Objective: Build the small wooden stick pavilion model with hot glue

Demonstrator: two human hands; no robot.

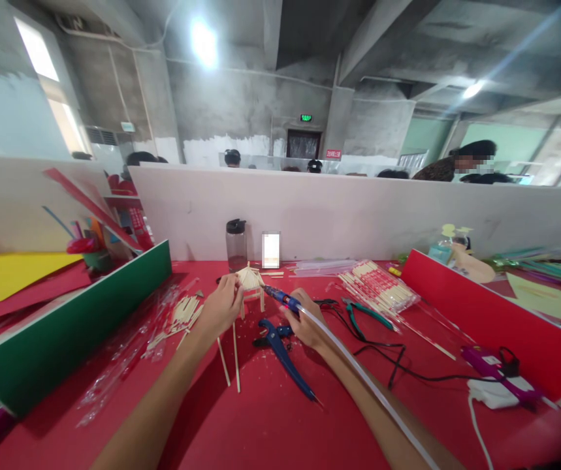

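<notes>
A small pavilion model (251, 279) made of pale wooden sticks, with a pointed roof on legs, stands in front of me. The fingers of my left hand (225, 303) are closed on the left side of its roof. In my right hand (305, 320) is a blue hot glue gun (284, 299), its tip at the roof's right side. A long translucent glue stick (363, 373) runs back from the gun over my right forearm. Beneath the hands lie a blue-handled cutter (287, 362) and two loose thin sticks (236, 359).
Cut sticks (187, 312) and clear wrappers lie left; packaged sticks (378, 286) and green-handled pliers (368, 314) lie right. A black cable (422, 376) leads to a purple power strip (500, 375). A bottle (236, 245) stands behind. Green (79, 326) and red (486, 320) dividers flank the table.
</notes>
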